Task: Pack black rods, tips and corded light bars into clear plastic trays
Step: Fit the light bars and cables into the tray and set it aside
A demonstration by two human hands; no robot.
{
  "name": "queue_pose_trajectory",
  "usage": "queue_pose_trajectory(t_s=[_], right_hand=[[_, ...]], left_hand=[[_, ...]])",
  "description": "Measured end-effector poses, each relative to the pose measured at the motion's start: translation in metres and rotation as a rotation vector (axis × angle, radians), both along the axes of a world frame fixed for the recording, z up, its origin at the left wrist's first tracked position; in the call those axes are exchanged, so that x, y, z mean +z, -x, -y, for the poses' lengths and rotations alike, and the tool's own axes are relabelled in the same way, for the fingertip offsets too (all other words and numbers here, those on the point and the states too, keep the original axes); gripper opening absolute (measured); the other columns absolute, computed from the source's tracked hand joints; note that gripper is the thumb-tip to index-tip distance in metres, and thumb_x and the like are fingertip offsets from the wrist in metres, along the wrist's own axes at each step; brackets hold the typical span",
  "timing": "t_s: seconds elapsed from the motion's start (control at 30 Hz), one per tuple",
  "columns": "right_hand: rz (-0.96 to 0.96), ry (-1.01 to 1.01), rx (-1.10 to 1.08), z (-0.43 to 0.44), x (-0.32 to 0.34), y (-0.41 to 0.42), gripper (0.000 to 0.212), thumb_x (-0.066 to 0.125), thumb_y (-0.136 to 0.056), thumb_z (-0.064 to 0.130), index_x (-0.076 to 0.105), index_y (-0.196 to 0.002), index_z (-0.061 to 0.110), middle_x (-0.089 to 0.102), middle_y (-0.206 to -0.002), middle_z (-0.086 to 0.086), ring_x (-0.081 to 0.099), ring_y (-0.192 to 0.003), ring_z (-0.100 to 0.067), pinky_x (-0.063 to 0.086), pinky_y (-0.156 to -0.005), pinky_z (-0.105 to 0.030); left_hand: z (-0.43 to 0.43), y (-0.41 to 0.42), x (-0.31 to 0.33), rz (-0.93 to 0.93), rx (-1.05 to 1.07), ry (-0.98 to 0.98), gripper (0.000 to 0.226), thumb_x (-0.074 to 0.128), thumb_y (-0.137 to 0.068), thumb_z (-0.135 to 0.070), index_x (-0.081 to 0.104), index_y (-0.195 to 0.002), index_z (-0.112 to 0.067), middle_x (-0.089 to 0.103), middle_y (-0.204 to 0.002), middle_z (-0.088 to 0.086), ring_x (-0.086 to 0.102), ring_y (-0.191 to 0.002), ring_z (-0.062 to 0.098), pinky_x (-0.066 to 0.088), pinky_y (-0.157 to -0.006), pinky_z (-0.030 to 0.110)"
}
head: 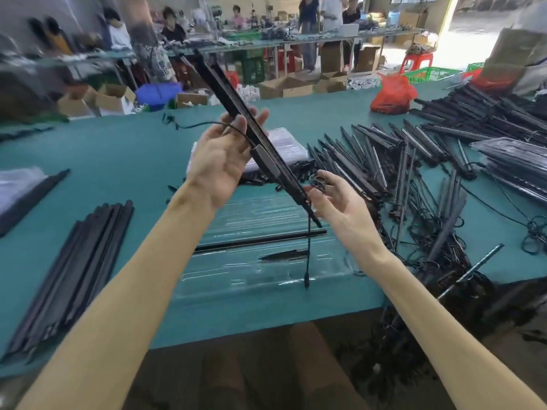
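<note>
I hold a long black corded light bar (236,105) slanted above the table, its upper end pointing far left. My left hand (220,156) supports its middle with the thumb over the cord. My right hand (331,199) pinches the bar's lower end, with a coiled bit of cord by the fingertips. The cord's plug (307,279) dangles over a clear plastic tray (260,279) lying near the table's front edge. In the tray lie a black rod (260,239) and a short black tip (284,255).
A bundle of black rods (80,267) lies at the front left. A heap of corded light bars (414,173) and tangled cords spreads to the right, with filled trays (515,161) beyond. A red bag (392,93) sits far right. People work at benches behind.
</note>
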State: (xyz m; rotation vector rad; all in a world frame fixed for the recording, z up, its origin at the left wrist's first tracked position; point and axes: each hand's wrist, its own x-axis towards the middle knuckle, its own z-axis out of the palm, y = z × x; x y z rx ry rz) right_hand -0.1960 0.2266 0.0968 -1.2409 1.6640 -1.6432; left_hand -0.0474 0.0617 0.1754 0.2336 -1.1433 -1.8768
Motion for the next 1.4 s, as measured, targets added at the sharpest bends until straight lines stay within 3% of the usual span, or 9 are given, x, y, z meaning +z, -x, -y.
queue_pose_trajectory(t_s=[0.1,0.27,0.37,0.5,0.67,0.83,1.03,1.3,1.4], right_hand=[[-0.197,-0.093,-0.077,0.010,-0.008,0.002,0.092,0.078,-0.084,0.042,0.025,-0.157,0.024,0.058,-0.129,0.007,0.052,-0.123,-0.009,0.041,-0.108,-0.034],[-0.354,-0.266,0.052,0.022,-0.024,0.005,0.103,0.076,-0.089,0.029,0.001,-0.161,0.029,0.060,-0.134,-0.001,0.054,-0.125,-0.020,0.035,-0.114,-0.040],[-0.455,-0.249,0.113,0.023,-0.039,0.006,0.092,0.060,-0.095,-0.002,0.006,-0.160,0.031,0.068,-0.103,0.003,0.066,-0.096,-0.013,0.048,-0.102,-0.042],[-0.537,-0.231,0.066,0.022,-0.053,0.018,0.092,0.057,-0.093,-0.009,0.011,-0.159,0.036,0.068,-0.108,0.001,0.065,-0.099,-0.017,0.050,-0.100,-0.040],[-0.575,-0.291,0.055,0.015,-0.069,0.029,0.088,0.059,-0.093,-0.008,0.018,-0.159,0.035,0.063,-0.118,0.002,0.058,-0.110,-0.015,0.043,-0.106,-0.034],[-0.649,-0.222,-0.032,0.010,-0.085,0.030,0.084,0.056,-0.088,-0.017,0.030,-0.155,0.027,0.059,-0.127,0.009,0.044,-0.119,0.000,0.034,-0.099,-0.012],[-0.668,-0.166,-0.121,0.007,-0.099,0.031,0.067,0.069,-0.085,-0.009,0.045,-0.142,0.015,0.051,-0.110,0.002,0.040,-0.109,-0.013,0.039,-0.103,-0.033],[-0.527,-0.144,-0.132,0.001,-0.100,0.025,0.043,0.068,-0.088,-0.005,0.054,-0.124,0.014,0.060,-0.103,0.002,0.057,-0.103,-0.016,0.045,-0.097,-0.029],[-0.535,-0.163,-0.109,0.001,-0.099,0.025,0.034,0.067,-0.089,-0.003,0.056,-0.112,0.019,0.062,-0.101,0.003,0.059,-0.101,-0.015,0.048,-0.094,-0.030]], left_hand=[[-0.002,-0.007,-0.022,-0.081,0.022,-0.216,0.033,0.033,-0.099,0.013,0.062,-0.107,-0.001,0.068,-0.110,0.008,0.070,-0.111,0.027,0.050,-0.105,0.048],[-0.005,-0.031,-0.063,-0.218,-0.043,-0.463,0.037,0.037,-0.089,0.018,0.065,-0.086,-0.005,0.067,-0.124,0.020,0.072,-0.106,0.028,0.057,-0.054,0.024],[-0.004,-0.051,-0.085,-0.169,-0.088,-0.443,0.036,0.042,-0.083,0.019,0.061,-0.103,-0.004,0.060,-0.134,0.026,0.063,-0.124,0.031,0.060,-0.073,0.028],[0.002,-0.080,-0.108,0.151,-0.070,-0.160,0.027,0.060,-0.093,-0.005,0.065,-0.120,-0.010,0.063,-0.135,0.014,0.061,-0.126,0.032,0.054,-0.098,0.046],[0.020,-0.112,-0.117,0.461,0.111,-0.116,0.030,0.074,-0.085,-0.015,0.066,-0.110,-0.001,0.071,-0.109,0.015,0.070,-0.097,0.025,0.060,-0.086,0.040],[0.037,-0.133,-0.126,0.779,0.112,-0.141,0.015,0.066,-0.094,-0.010,0.068,-0.104,0.002,0.072,-0.103,0.016,0.073,-0.091,0.025,0.061,-0.072,0.032],[0.038,-0.135,-0.123,0.973,0.080,-0.077,0.036,0.064,-0.097,-0.018,0.060,-0.113,0.015,0.072,-0.108,0.022,0.073,-0.095,0.030,0.064,-0.073,0.037],[0.050,-0.136,-0.109,1.419,-0.062,0.133,0.040,0.060,-0.100,-0.037,0.061,-0.101,0.003,0.073,-0.072,0.010,0.075,-0.086,0.038,0.061,-0.064,0.031],[0.057,-0.135,-0.106,1.654,-0.052,0.299,0.043,0.061,-0.098,-0.043,0.058,-0.095,0.000,0.075,-0.085,0.017,0.075,-0.081,0.038,0.053,-0.054,0.028]])
